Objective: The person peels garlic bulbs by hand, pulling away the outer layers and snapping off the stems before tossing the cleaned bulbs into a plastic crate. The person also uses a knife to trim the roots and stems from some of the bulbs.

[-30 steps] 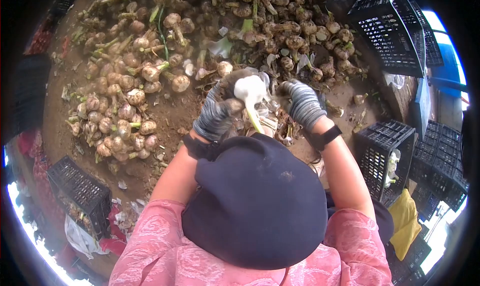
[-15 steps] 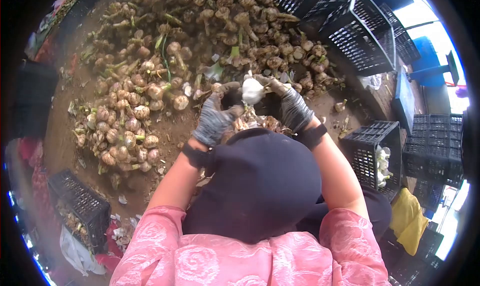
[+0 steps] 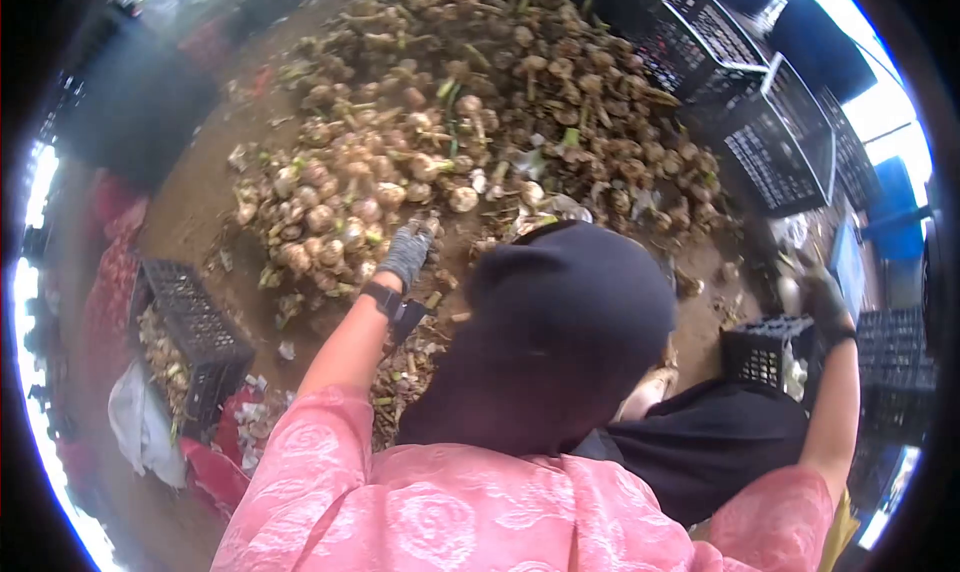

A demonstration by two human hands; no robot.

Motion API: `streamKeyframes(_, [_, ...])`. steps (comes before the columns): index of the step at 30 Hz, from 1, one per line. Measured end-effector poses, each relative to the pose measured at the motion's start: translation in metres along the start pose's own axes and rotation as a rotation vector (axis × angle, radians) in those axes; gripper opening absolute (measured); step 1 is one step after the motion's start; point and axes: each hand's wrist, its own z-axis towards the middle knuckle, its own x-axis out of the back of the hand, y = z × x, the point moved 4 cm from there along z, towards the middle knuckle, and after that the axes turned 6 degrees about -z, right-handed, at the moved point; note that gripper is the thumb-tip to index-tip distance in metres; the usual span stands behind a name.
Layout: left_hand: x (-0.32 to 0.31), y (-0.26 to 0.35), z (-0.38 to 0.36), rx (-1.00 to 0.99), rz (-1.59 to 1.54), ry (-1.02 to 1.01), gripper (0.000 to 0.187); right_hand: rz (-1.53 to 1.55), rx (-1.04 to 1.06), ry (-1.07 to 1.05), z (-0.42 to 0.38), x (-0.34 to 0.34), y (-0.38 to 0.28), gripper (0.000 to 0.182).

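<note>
My left hand [image 3: 410,252], in a grey glove with soil-stained fingers, reaches to the near edge of a pile of unpeeled garlic bulbs [image 3: 320,217]. Its fingers are stretched out among the bulbs and blend with them in colour. Far to the right, my gloved right hand [image 3: 822,300] is closed on a clean white garlic bulb [image 3: 789,294]. That bulb hangs just above a black plastic crate [image 3: 752,357], in which white garlic bulbs [image 3: 796,377] show. Loose skins and cut stalks [image 3: 410,367] lie below my left hand.
Another black crate [image 3: 205,327] with garlic scraps stands at left, beside a white bag [image 3: 145,427]. Black crates [image 3: 770,152] line the upper right. A blue board [image 3: 848,262] and stacked crates [image 3: 890,347] stand beyond my right hand. My dark-clothed knee [image 3: 720,437] is near the right crate.
My hands, together on the white bulb before, are now apart. The right hand has carried the bulb right to the crate; the left has moved to the pile. The view has shifted.
</note>
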Motion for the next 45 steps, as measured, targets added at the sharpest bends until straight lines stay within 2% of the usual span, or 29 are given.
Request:
streamKeyframes(1, [0.011,-0.005,0.004,0.101,-0.004,0.079,0.02,-0.294,-0.162,0.227,-0.022,0.034,0.008,0.054])
streamKeyframes(2, [0.035,-0.028,0.031,0.049,0.185,0.107,0.023,-0.238,0.031,0.365,-0.012,0.116,0.081,0.051])
streamKeyframes(3, [0.045,-0.027,0.04,-0.029,0.257,0.146,0.023,-0.015,-0.077,0.42,-0.027,0.152,0.11,0.041])
streamKeyframes(4, [0.052,-0.025,0.046,-0.104,0.331,0.184,0.023,-0.204,-0.22,0.573,-0.05,0.166,0.119,0.028])
streamKeyframes(5, [0.049,-0.004,0.037,-0.077,0.265,0.167,0.024,-0.084,-0.254,0.456,-0.065,0.21,0.151,0.036])
streamKeyframes(6, [0.053,0.005,0.037,-0.123,0.376,0.207,0.028,-0.193,-0.218,0.444,-0.085,0.244,0.169,0.023])
streamKeyframes(8, [0.053,0.026,0.039,-0.162,0.55,0.299,0.035,-0.241,-0.087,0.55,-0.101,0.308,0.209,0.028])
streamKeyframes(9, [0.058,0.026,0.053,-0.225,0.652,0.35,0.038,-0.117,-0.259,0.885,-0.101,0.338,0.23,0.037])
streamKeyframes(10, [0.052,0.036,0.056,-0.287,0.754,0.391,0.041,0.103,-0.401,0.871,-0.086,0.335,0.226,0.048])
streamKeyframes(11, [0.044,0.045,0.057,-0.382,0.757,0.412,0.048,-0.797,-0.288,0.733,-0.063,0.334,0.199,0.048])
streamKeyframes(12, [0.035,0.064,0.053,-0.372,0.756,0.41,0.048,-1.666,-0.121,0.481,-0.034,0.292,0.162,0.048])
streamKeyframes(13, [0.024,0.078,0.056,-0.324,0.804,0.377,0.051,-1.682,0.232,0.422,-0.003,0.242,0.131,0.046])
streamKeyframes(14, [0.013,0.083,0.065,-0.279,0.849,0.336,0.054,-0.791,0.188,0.463,0.038,0.239,0.14,0.039])
streamKeyframes(15, [0.013,0.075,0.087,-0.352,0.961,0.373,0.056,-1.423,0.429,0.377,0.061,0.161,0.089,0.031])
streamKeyframes(16, [0.015,0.065,0.107,-0.427,1.07,0.404,0.058,-0.752,-0.198,0.262,0.075,0.046,0.015,0.026])
streamKeyframes(17, [0.012,0.067,0.112,-0.456,1.142,0.359,0.057,-0.685,-0.046,0.253,0.09,-0.001,0.006,0.025])
streamKeyframes(19, [0.004,0.074,0.116,-0.25,1.243,0.251,0.061,-0.672,0.17,0.054,0.099,-0.102,-0.031,0.034])
streamKeyframes(21, [-0.001,0.072,0.122,-0.164,1.351,0.193,0.066,-0.595,0.041,-0.126,0.102,-0.165,-0.043,0.037])
streamKeyframes(24, [-0.004,0.067,0.128,-0.264,1.409,0.233,0.069,-0.722,0.182,-0.121,0.117,-0.199,-0.019,0.016])
streamKeyframes(26, [0.005,0.055,0.137,-0.244,1.329,0.262,0.07,-1.0,0.34,-0.085,0.122,-0.217,-0.018,0.024])
streamKeyframes(30, [-0.024,0.072,0.089,-0.452,1.1,0.354,0.056,-0.826,0.059,0.015,0.138,-0.241,-0.009,0.044])
streamKeyframes(32, [-0.055,0.047,0.079,-0.037,-0.433,-0.095,0.033,-0.575,0.137,-0.089,0.155,-0.261,0.008,0.051])
streamKeyframes(34, [-0.082,0.017,0.076,-0.052,-0.462,-0.19,0.041,-0.273,-0.099,-0.221,0.153,-0.298,-0.007,0.045])
streamKeyframes(36, [-0.117,0.052,0.038,-0.416,-0.058,-0.276,0.053,-0.053,-0.085,-0.19,0.154,-0.331,-0.014,0.043])
streamKeyframes(38, [-0.139,0.055,0.029,-0.517,0.05,-0.246,0.064,0.009,-0.139,-0.176,0.159,-0.349,-0.02,0.034])
streamKeyframes(40, [-0.15,0.054,0.02,-0.124,-0.299,-0.315,0.066,0.093,0.097,-0.01,0.172,-0.357,-0.02,0.031])
streamKeyframes(41, [-0.15,0.074,0.014,-0.651,0.061,-0.264,0.068,0.05,0.12,-0.035,0.171,-0.356,-0.028,0.027])
streamKeyframes(42, [-0.154,0.066,0.016,-0.176,-0.74,-0.442,0.066,0.187,0.079,-0.09,0.173,-0.358,-0.026,0.025])
streamKeyframes(45, [-0.152,0.081,0.014,-0.24,-0.656,-0.442,0.061,0.265,0.052,-0.193,0.171,-0.354,-0.042,0.029])
